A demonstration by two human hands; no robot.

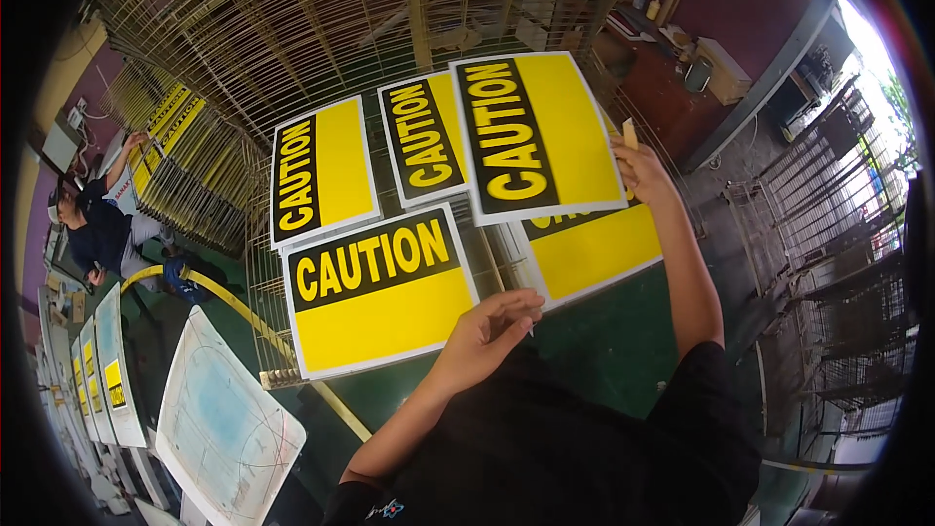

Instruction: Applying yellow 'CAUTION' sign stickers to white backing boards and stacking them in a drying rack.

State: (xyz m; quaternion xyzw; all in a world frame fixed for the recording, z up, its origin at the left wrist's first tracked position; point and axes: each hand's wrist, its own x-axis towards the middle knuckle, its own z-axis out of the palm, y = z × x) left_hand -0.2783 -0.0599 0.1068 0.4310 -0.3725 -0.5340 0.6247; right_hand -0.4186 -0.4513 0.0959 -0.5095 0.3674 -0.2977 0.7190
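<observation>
My right hand [640, 175] is closed at the right edge of the upper-right yellow sign [565, 127], a small pale tan piece [628, 133] at its fingers. This sign, with a black lettered band, overlaps another [589, 255]. Two more signs [336, 166] [438, 102] lie to the left on a wire rack [263, 312]. My left hand [502, 317] is curled in just right of the lower-left sign [380, 317], low on the rack; what its fingers hold, if anything, is hidden.
Wire shelves [321, 10] stand behind. A co-worker [88, 224] is beside stacked racks [185, 166] at left. Pale boards [224, 419] stand lower left. A cluttered desk [662, 88] is at upper right, empty-looking metal racks [818, 263] along the right.
</observation>
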